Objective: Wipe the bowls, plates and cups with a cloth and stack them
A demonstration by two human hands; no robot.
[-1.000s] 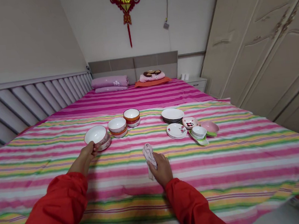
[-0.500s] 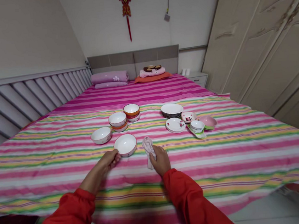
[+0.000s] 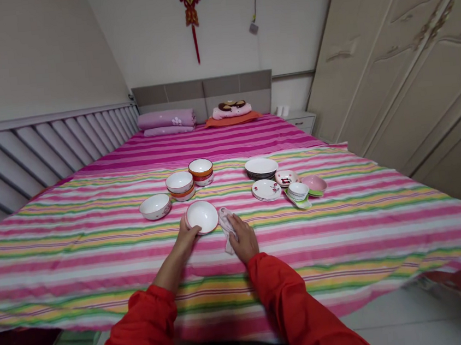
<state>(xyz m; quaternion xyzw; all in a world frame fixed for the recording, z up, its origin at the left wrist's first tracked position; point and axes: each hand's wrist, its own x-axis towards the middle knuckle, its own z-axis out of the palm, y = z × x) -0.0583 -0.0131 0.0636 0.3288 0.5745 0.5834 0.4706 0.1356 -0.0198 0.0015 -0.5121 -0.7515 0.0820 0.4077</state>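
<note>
My left hand (image 3: 186, 235) grips a white bowl (image 3: 203, 217) with a thin reddish rim, thumb at the rim and fingers around its left side. The bowl is tilted a little, its inside facing me. Just right of it, my right hand (image 3: 243, 239) is closed on a pale pink cloth (image 3: 226, 229), which hangs out past the fingers on the left. Left of the held bowl sits a single white bowl (image 3: 155, 207). Behind stand two stacks of bowls, one white over orange (image 3: 179, 185) and one orange-rimmed (image 3: 201, 171).
On the striped bedspread (image 3: 111, 251), to the right, are dark-edged plates (image 3: 262, 166), flowered plates (image 3: 266, 189), a patterned dish (image 3: 286, 178), small white bowls (image 3: 298, 190) and a pink bowl (image 3: 314, 184). Folded bedding (image 3: 167, 119) lies by the headboard (image 3: 238, 86). A wardrobe (image 3: 392, 67) stands right.
My left hand has taken a firmer hold of the white bowl, tilted it and moved it right, up to the cloth. My right hand stays on the cloth. The view has shifted slightly.
</note>
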